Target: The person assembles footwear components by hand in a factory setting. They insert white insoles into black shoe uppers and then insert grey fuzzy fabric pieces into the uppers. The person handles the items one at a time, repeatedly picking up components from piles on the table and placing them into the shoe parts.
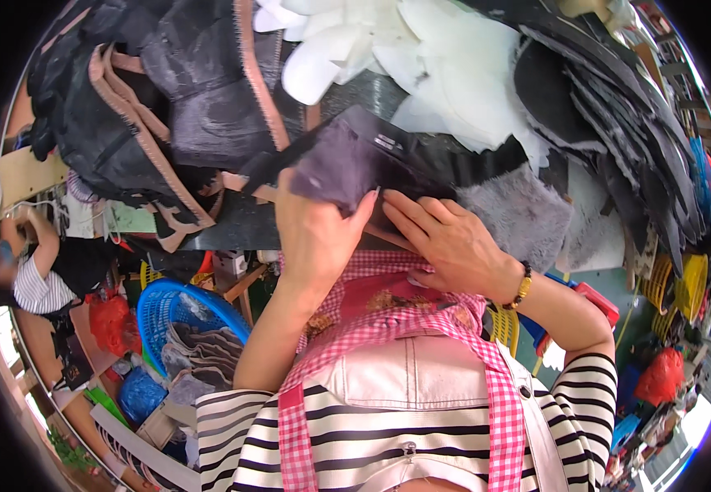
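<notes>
A dark, glossy leather-like piece [343, 164] lies in front of me at the table edge, partly smeared by motion. My left hand [319, 234] is closed on its near left edge, with the thumb toward the middle and the other fingers mostly hidden. Stretched-out fingers of my right hand [454, 250] rest on the near right part of the black material, the thumb lower down by my apron. Beside that hand, to its right, lies a grey furry piece [519, 213]. A small pale label shows on the dark piece's far part.
Black pieces with tan stitched strips [261, 82] heap up at the left. White curved sheets [446, 66] lie at the back, with stacked dark fur-edged pieces [610, 107] at the right. A blue basket [154, 316] stands below left. Another person [40, 279] sits far left.
</notes>
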